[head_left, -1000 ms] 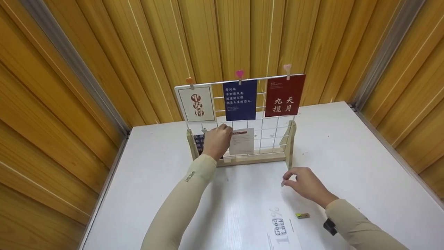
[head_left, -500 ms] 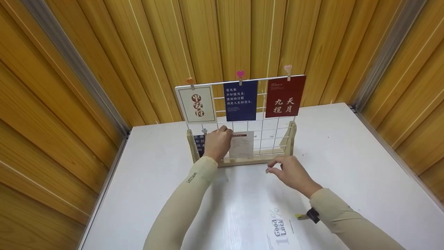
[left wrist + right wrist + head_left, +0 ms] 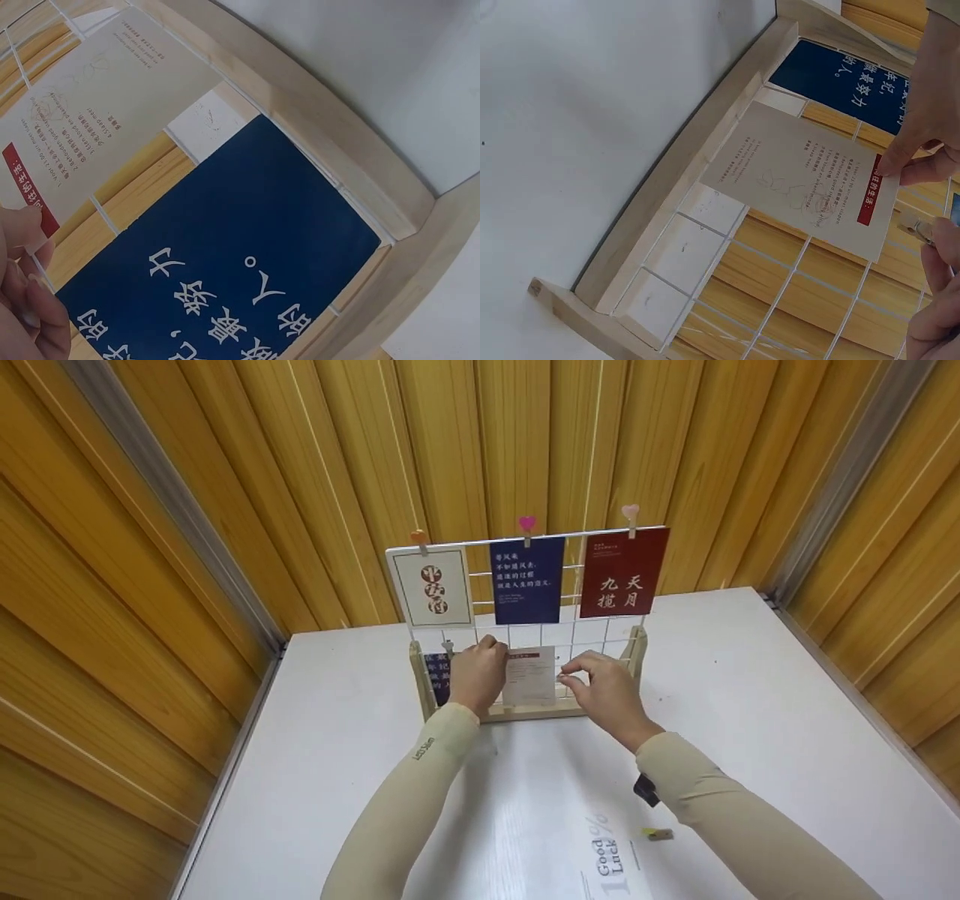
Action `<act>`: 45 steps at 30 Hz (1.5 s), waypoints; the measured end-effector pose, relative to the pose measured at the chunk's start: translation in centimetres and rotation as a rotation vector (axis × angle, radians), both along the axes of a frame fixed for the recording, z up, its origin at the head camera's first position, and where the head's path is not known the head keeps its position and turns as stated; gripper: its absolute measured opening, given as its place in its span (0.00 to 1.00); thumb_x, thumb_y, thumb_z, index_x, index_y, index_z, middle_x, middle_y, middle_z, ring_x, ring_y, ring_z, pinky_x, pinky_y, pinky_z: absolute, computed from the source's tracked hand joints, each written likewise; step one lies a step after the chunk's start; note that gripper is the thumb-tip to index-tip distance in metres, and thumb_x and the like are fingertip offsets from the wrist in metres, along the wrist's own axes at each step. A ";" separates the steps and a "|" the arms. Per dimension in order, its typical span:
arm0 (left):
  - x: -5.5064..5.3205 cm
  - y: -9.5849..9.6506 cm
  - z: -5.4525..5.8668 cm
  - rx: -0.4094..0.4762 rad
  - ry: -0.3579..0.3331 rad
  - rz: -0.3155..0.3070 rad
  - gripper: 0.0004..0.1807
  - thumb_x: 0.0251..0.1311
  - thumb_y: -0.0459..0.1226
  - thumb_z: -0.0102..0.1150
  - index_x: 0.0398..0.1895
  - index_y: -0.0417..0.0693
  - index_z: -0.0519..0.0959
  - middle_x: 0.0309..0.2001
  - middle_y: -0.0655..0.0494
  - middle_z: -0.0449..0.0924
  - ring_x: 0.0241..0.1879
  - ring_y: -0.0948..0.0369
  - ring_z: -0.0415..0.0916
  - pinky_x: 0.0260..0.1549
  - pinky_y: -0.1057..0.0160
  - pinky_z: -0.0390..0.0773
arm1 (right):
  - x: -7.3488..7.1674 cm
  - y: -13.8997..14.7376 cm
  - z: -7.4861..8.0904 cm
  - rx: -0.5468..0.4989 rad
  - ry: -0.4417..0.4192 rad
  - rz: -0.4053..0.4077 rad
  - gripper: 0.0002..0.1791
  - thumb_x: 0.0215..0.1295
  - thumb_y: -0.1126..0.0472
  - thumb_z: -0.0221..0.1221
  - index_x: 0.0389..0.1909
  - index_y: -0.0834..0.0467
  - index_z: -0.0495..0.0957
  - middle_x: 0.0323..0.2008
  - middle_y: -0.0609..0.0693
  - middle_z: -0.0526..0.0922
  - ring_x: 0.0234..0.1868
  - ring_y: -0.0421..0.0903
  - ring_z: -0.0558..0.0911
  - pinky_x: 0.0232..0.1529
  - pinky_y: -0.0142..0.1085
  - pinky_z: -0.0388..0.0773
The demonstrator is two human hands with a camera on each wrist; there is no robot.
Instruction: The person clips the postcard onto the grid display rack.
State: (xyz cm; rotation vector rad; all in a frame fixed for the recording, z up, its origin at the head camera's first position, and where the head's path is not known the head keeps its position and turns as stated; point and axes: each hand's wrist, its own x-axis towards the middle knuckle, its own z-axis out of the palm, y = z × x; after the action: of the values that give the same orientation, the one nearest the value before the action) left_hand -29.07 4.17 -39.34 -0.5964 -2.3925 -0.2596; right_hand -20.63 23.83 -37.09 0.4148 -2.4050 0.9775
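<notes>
My left hand pinches the upper left corner of a cream card with a red heading, holding it against the lower row of a white wire grid rack. In the right wrist view a small wooden clothespin sits between the thumb and fingers of my right hand, close to the card's top edge. Left of the card hangs a dark blue card with white characters, partly hidden by my left hand in the head view. A grey clip shows at its top.
Along the rack's top hang a white card, a blue card and a red card, each under a heart-topped clip. Wooden feet support the rack. Nearer lie a "Good Luck" card and another clothespin.
My right hand has moved left and away from me, up to the rack beside the cream card. The left hand keeps its pinch; the cream card sits slightly lower against the grid.
</notes>
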 end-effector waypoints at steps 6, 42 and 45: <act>0.0 0.0 0.1 -0.035 0.005 0.015 0.06 0.65 0.35 0.61 0.35 0.47 0.87 0.32 0.55 0.83 0.23 0.57 0.81 0.20 0.59 0.80 | -1.9 -1.0 0.4 0.021 0.101 0.005 0.04 0.57 0.71 0.69 0.34 0.64 0.86 0.33 0.51 0.86 0.38 0.51 0.85 0.42 0.46 0.80; -0.3 -0.3 -0.1 -0.216 0.110 0.006 0.07 0.57 0.31 0.61 0.34 0.48 0.86 0.31 0.56 0.81 0.21 0.60 0.80 0.17 0.61 0.78 | -6.1 -3.8 -0.5 0.209 0.307 -0.053 0.05 0.51 0.73 0.68 0.26 0.62 0.85 0.31 0.53 0.87 0.32 0.55 0.86 0.29 0.50 0.81; -0.3 -0.4 0.0 -0.216 0.116 0.007 0.06 0.57 0.31 0.60 0.33 0.48 0.86 0.31 0.56 0.81 0.21 0.61 0.80 0.16 0.61 0.78 | -6.2 -3.9 -0.7 0.205 0.301 -0.047 0.03 0.52 0.71 0.69 0.26 0.62 0.85 0.31 0.53 0.87 0.32 0.55 0.86 0.28 0.50 0.81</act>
State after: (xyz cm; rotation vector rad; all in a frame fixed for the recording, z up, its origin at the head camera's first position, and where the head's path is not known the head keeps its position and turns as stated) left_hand -29.36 3.79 -39.38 -0.6813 -2.3259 0.0366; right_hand -26.85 19.91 -37.76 0.5351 -2.2338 0.6006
